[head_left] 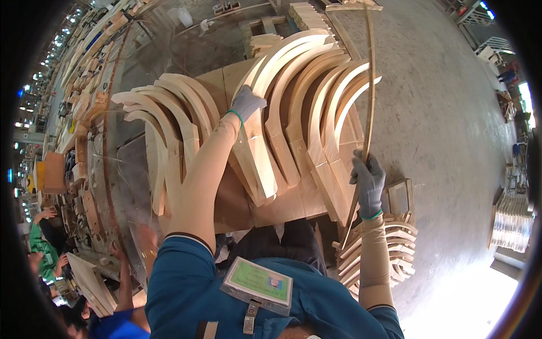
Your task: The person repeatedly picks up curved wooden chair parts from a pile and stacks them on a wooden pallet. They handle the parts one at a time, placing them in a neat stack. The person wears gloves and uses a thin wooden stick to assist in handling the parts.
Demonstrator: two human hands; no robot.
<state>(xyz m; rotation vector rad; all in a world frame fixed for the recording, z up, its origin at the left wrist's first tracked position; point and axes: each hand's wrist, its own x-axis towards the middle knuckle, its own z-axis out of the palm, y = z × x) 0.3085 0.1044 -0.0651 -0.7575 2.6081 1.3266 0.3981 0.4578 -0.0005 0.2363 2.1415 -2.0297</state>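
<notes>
Several curved wooden pieces (299, 85) stand side by side on a board-topped surface (231, 206), with another group of curved pieces (180, 107) to their left. My left hand (247, 105), in a grey glove, is closed round the upper part of a pale curved wooden piece (252, 147) at the left end of the larger group. Out to the right, my gloved right hand (370, 179) grips a long thin wooden strip (370, 85). The strip runs nearly upright through the picture, past the right side of the stack, its lower end near more curved pieces.
A further stack of curved wooden parts (401, 243) lies at the lower right, beside a wooden frame (400, 195). Stacked wood (307, 17) stands beyond the work surface. Co-workers (51, 248) are at the lower left, near a long bench with wooden parts. Concrete floor (440, 113) stretches right.
</notes>
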